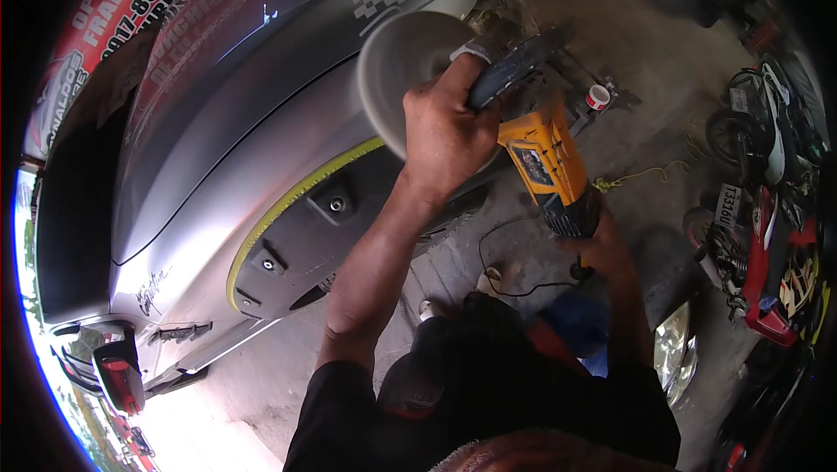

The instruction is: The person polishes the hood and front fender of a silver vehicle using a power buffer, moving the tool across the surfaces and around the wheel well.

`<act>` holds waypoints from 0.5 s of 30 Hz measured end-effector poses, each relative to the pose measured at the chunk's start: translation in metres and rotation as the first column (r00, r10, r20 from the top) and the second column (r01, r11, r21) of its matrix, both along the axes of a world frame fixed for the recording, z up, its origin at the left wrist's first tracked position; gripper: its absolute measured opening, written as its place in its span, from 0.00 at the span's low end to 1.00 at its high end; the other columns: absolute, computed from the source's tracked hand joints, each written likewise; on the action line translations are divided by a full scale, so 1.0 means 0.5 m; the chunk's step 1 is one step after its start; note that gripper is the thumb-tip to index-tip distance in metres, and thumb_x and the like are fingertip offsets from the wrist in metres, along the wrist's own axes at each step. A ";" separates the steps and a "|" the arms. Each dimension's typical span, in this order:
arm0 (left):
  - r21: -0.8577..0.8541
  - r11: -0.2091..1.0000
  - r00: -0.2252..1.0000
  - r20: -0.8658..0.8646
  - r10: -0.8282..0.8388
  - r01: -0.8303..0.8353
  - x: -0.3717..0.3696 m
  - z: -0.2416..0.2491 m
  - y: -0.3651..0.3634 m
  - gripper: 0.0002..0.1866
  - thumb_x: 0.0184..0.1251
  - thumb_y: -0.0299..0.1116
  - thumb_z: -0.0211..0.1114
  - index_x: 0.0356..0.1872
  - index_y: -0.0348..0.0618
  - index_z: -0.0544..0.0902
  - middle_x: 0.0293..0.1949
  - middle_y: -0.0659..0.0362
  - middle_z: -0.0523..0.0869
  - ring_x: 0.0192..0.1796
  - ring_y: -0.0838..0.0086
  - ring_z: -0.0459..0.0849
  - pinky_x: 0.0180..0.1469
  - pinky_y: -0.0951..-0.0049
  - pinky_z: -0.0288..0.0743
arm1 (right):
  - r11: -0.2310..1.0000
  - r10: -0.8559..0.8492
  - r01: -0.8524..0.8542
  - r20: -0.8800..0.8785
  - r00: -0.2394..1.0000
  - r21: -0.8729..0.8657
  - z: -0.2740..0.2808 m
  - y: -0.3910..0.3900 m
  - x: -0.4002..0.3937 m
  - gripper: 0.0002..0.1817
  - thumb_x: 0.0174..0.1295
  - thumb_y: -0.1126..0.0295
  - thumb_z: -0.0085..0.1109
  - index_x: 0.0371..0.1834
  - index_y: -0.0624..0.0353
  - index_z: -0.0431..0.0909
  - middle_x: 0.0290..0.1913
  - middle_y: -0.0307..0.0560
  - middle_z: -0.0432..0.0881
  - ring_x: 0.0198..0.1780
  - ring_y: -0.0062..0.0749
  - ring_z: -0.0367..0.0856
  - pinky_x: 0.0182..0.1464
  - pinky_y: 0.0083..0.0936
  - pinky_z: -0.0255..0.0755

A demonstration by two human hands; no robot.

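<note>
My left hand (446,123) is wrapped around the black front handle (519,67) of a yellow power polisher (545,162). At the polisher's rear end, my right hand (602,241) closes around the dark grip, partly hidden by the tool. The polisher's round pale pad (384,80) is smeared by motion, lying over the side of a grey car (288,136). Whether the pad touches the paint cannot be made out behind my left hand. Below the pad, a yellow-green edge (301,189) borders a dark recessed panel with bolts on the car.
A black cord (484,250) loops from the polisher near my feet. Parked motorcycles (767,210) line the right. A red-and-white container (598,96) and yellow rope (641,174) lie on the floor. A headlight (676,350) sits at lower right; a side mirror (118,372) stands at lower left.
</note>
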State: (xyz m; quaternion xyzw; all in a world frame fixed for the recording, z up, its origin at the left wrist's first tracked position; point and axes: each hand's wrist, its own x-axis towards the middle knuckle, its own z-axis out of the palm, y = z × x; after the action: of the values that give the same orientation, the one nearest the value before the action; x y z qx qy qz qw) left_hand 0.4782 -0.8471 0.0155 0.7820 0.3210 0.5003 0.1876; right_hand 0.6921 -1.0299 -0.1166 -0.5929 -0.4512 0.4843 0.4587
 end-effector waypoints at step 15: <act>-0.043 0.998 0.996 0.079 -0.050 0.054 0.055 -0.011 0.026 0.11 0.52 0.20 0.72 0.36 0.39 0.81 0.28 0.47 0.85 0.31 0.54 0.89 0.32 0.61 0.81 | 0.993 -0.102 0.109 0.160 0.982 -0.036 -0.008 0.022 0.047 0.55 0.40 0.81 0.79 0.76 0.63 0.59 0.62 0.52 0.78 0.63 0.38 0.78 0.66 0.34 0.71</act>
State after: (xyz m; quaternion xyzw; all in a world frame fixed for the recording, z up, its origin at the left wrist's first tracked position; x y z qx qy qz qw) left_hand 0.5057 -0.8343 0.0099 0.7656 0.3041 0.5180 0.2305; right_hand 0.7154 -1.0190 -0.1206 -0.6624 -0.4434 0.4207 0.4332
